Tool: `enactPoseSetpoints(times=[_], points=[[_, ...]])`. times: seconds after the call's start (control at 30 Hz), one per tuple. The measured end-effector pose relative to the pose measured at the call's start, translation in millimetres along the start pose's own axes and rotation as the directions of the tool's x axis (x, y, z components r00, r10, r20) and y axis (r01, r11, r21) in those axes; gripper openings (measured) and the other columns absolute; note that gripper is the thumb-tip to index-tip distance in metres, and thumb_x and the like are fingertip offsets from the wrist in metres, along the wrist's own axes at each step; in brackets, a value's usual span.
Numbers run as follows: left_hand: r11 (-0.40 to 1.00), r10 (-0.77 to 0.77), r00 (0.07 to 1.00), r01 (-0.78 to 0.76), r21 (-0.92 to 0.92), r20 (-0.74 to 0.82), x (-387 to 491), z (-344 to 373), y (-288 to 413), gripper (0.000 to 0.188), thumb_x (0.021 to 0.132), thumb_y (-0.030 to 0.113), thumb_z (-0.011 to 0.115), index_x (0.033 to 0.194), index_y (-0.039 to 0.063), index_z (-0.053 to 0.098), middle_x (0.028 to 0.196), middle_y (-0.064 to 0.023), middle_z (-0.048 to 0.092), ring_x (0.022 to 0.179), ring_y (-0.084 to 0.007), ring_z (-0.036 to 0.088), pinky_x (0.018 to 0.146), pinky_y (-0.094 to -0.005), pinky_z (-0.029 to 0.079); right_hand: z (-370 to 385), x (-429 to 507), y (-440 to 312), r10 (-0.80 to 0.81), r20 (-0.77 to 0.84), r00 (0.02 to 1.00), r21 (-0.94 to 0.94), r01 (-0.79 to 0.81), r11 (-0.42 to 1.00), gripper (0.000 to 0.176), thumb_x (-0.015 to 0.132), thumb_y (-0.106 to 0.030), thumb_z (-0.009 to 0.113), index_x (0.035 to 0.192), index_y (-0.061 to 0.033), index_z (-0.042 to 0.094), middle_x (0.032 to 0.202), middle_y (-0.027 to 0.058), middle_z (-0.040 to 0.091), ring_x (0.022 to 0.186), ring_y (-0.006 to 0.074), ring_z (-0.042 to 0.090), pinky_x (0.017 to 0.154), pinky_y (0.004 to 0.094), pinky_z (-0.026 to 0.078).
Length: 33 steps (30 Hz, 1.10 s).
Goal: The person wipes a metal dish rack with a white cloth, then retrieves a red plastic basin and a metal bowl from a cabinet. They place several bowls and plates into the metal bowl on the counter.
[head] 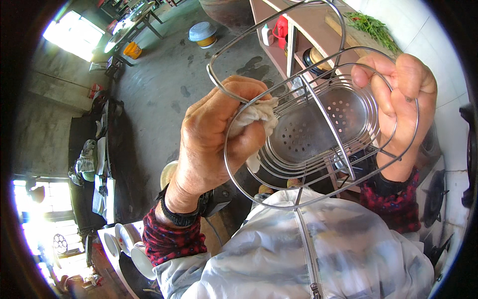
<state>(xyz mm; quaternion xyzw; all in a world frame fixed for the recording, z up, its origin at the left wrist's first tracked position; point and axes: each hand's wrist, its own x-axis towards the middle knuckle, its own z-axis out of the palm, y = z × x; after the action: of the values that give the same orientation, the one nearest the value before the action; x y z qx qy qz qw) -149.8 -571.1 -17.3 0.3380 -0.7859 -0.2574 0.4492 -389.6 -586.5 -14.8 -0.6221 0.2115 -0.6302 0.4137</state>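
Note:
In front of my chest I hold a metal wire utensil basket [295, 144], tilted so that its perforated oval base shows through the open top. A flat metal divider [324, 119] crosses the opening. My left hand [213, 123] pinches a crumpled white cloth [257, 114] around the wires at the basket's left end, by the tall wire loop [257, 28]. At the opposite end, the fingers of my right hand [409, 89] curl around the rim wires. Parts of the fingers on both hands are hidden behind wire or cloth.
To the right, a shelf unit [306, 30] holds a red thermos [282, 29] and a white bottle [267, 35]. Green leafy stalks [371, 30] lie on top. A gas burner [433, 198] is right of me; white bowls [143, 259] stand lower left. A grey basin [202, 31] tops a yellow bucket.

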Motion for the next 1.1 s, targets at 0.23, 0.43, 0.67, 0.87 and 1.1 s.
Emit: enactPoseSetpoints(times=[0.23, 0.43, 0.67, 0.87, 1.1], points=[[0.975, -0.128, 0.976, 0.091, -0.205, -0.177, -8, -14, -11, 0.023, 0.074, 0.002, 0.047, 0.093, -0.003, 0.057, 0.093, -0.0072, 0.061, 0.084, -0.0106, 0.054, 0.075, -0.0236, 0.044, -4, 4, -1, -0.033, -0.098, 0.995, -0.114, 0.022, 0.993, 0.036, 0.074, -0.023, 0.057, 0.060, -0.0153, 0.025, 0.048, 0.0008, 0.033, 0.061, 0.0155, 0.039, 0.073, 0.0292, 0.035], [0.910, -0.285, 0.944, 0.211, -0.357, -0.168, -15, -5, -24, 0.025, 0.084, 0.008, 0.050, 0.106, -0.002, 0.057, 0.084, -0.0016, 0.061, 0.075, -0.0047, 0.054, 0.067, -0.0183, 0.044, -6, 6, -8, 0.000, -0.131, 0.991, -0.117, -0.015, 0.993, 0.036, 0.075, -0.026, 0.055, 0.061, -0.0143, 0.025, 0.049, 0.0030, 0.036, 0.063, 0.0152, 0.041, 0.074, 0.0282, 0.035], [0.822, -0.241, 0.966, 0.254, -0.510, 0.092, -16, -2, -25, 0.034, 0.085, 0.019, 0.056, 0.108, -0.006, 0.053, 0.094, -0.0051, 0.056, 0.082, -0.0073, 0.050, 0.070, -0.0187, 0.041, 4, 3, -10, 0.010, -0.106, 0.994, -0.068, -0.017, 0.998, 0.037, 0.075, -0.027, 0.059, 0.062, -0.0134, 0.028, 0.063, 0.0151, 0.047, 0.056, 0.0103, 0.039, 0.075, 0.0270, 0.037], [0.899, -0.147, 0.979, 0.191, -0.393, 0.139, -9, -6, -25, 0.035, 0.082, 0.020, 0.061, 0.105, -0.005, 0.054, 0.089, -0.0037, 0.056, 0.079, -0.0082, 0.051, 0.068, -0.0197, 0.041, 3, 7, -5, -0.017, -0.004, 1.000, -0.071, 0.017, 0.997, 0.035, 0.074, -0.024, 0.061, 0.061, -0.0132, 0.030, 0.080, 0.0295, 0.053, 0.049, 0.0054, 0.036, 0.068, 0.0204, 0.037], [0.971, -0.220, 0.974, 0.224, -0.082, 0.050, -8, 2, -18, 0.024, 0.074, -0.002, 0.058, 0.097, -0.003, 0.056, 0.083, -0.0064, 0.057, 0.071, -0.0098, 0.053, 0.063, -0.0216, 0.044, 12, 4, -4, 0.058, -0.077, 0.995, -0.067, -0.063, 0.996, 0.032, 0.071, -0.015, 0.061, 0.059, -0.0140, 0.032, 0.077, 0.0311, 0.052, 0.053, 0.0090, 0.039, 0.055, 0.0122, 0.030]])
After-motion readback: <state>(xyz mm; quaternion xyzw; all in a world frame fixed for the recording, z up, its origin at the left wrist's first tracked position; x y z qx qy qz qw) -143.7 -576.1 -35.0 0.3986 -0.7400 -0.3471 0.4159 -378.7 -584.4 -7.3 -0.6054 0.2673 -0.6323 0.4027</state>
